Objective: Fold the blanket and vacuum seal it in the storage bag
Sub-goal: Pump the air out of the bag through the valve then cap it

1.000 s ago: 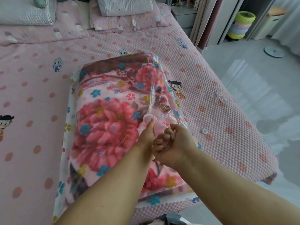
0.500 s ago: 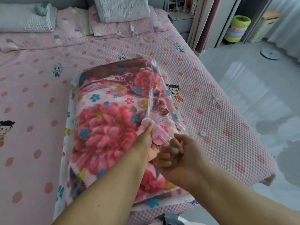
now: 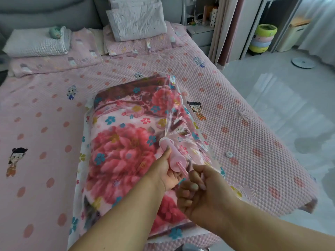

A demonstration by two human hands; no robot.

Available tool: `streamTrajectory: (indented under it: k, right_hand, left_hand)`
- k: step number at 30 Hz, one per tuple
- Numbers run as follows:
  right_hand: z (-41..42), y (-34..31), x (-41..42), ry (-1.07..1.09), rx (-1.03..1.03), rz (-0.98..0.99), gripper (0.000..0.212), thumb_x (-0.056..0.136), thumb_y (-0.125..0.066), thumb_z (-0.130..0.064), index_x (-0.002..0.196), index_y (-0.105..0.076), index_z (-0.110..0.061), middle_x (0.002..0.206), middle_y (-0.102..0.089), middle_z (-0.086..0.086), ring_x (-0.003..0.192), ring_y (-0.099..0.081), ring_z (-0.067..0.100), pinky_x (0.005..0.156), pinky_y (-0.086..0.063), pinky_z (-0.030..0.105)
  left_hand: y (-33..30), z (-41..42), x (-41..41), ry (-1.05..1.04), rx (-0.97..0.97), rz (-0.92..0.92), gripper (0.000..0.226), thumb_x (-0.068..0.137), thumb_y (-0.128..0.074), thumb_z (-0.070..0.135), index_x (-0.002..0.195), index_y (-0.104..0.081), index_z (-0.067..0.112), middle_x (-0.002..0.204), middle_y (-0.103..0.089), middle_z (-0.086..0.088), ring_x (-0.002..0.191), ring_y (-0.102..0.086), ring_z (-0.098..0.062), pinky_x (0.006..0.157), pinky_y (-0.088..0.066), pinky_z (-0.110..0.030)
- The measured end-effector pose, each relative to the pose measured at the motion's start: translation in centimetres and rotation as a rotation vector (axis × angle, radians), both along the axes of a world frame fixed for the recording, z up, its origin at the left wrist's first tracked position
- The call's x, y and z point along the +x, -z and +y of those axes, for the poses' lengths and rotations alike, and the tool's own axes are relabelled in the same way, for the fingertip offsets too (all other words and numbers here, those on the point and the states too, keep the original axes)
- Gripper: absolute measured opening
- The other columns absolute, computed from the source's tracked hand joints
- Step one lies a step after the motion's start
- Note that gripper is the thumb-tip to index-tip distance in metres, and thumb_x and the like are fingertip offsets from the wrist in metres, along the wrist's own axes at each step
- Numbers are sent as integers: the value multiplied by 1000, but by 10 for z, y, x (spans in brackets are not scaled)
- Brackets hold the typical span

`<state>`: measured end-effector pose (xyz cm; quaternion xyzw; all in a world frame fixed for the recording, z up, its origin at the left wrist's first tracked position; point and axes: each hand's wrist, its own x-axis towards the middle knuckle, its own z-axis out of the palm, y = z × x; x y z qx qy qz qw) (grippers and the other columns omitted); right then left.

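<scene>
The folded floral blanket (image 3: pixel 123 153) lies inside a clear storage bag (image 3: pixel 181 124) on the pink bed (image 3: pixel 45 124). A pink hand pump (image 3: pixel 172 156) stands tilted on the bag's right side, its far end pressed to the plastic. My left hand (image 3: pixel 166 171) wraps around the pump's barrel. My right hand (image 3: pixel 195 192) is closed on the pump's handle, with the thin pink rod (image 3: pixel 182 168) drawn out between handle and barrel. The bag's plastic stands up in a loose ridge past the pump.
A small white valve cap (image 3: pixel 229 153) lies on the bed right of the bag. Pillows (image 3: pixel 137 20) and a folded white quilt (image 3: pixel 38 42) sit at the headboard. The bed's right edge drops to a glossy floor; a nightstand (image 3: pixel 199 33) and stacked colourful rings (image 3: pixel 262 38) stand beyond.
My right hand has pulled the handle back toward me, drawing the rod out of the barrel. The left hand stays on the barrel. The view has tilted up toward the headboard.
</scene>
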<state>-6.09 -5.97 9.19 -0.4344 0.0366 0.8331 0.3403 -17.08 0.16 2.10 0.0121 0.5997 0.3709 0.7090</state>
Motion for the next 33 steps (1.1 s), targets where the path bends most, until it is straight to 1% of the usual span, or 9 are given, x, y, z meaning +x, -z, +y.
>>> streamTrajectory:
  k: [5,8,11,13,15,18,24,30,33]
  right_hand:
    - [28,18,-17,25,0,-69,51,87,-41,-27,39,-29,-15,44,-32,-1,41,-35,15,45,-25,19]
    - [12,7,-6,6,6,-3,49,85,-44,-26,40,-29,-15,45,-31,0,44,-33,15,46,-24,21]
    - [-8,-8,5,-22,23,21,47,82,-46,-25,40,-27,-15,46,-29,1,45,-31,15,45,-23,21]
    - [-2,-4,4,-10,35,38,47,82,-45,-26,40,-27,-15,45,-30,1,44,-33,15,44,-24,21]
    - [11,3,-8,-14,37,5,48,84,-44,-26,40,-28,-15,45,-32,0,43,-35,15,45,-25,21]
    - [25,18,-21,5,31,-47,50,87,-40,-26,40,-30,-15,43,-34,0,42,-36,16,46,-25,20]
    - [2,-8,10,-71,22,27,46,81,-47,-26,40,-29,-14,46,-32,1,45,-35,16,48,-24,21]
    - [34,14,-14,-29,31,-84,51,88,-41,-26,40,-29,-15,44,-32,0,42,-35,16,48,-23,22]
    - [26,13,-9,-21,9,-53,49,85,-43,-26,39,-29,-15,44,-31,0,42,-33,15,49,-23,22]
  left_hand:
    - [-2,-6,-5,176,-10,-16,73,91,-42,64,54,-63,4,37,-52,-5,21,-39,-9,27,-24,-7]
    - [-5,-10,-3,119,25,-16,54,91,-53,55,84,-65,3,46,-59,-7,31,-52,-13,33,-40,-14]
    - [-8,-10,0,-37,57,-7,44,92,-60,40,119,-58,6,57,-66,-8,45,-63,-19,64,-56,-28]
    - [-11,-8,0,-43,38,2,46,91,-59,44,112,-61,3,51,-64,-8,37,-60,-17,52,-51,-27]
    - [-15,-10,-1,74,-2,40,60,90,-51,57,79,-68,1,41,-56,-6,25,-48,-12,30,-36,-14]
    - [-17,-13,-1,153,-20,72,78,91,-41,65,40,-60,9,33,-47,-1,19,-35,-5,25,-19,-6]
    - [-17,-12,4,-34,38,65,47,90,-61,43,116,-60,3,49,-65,-7,48,-63,-19,54,-46,-28]
    - [-18,-7,2,137,-14,88,74,93,-44,60,43,-61,9,36,-50,-1,23,-41,-8,27,-24,-9]
    - [-16,-8,1,154,-7,88,62,94,-48,55,63,-65,5,40,-54,-4,26,-46,-11,29,-31,-11]
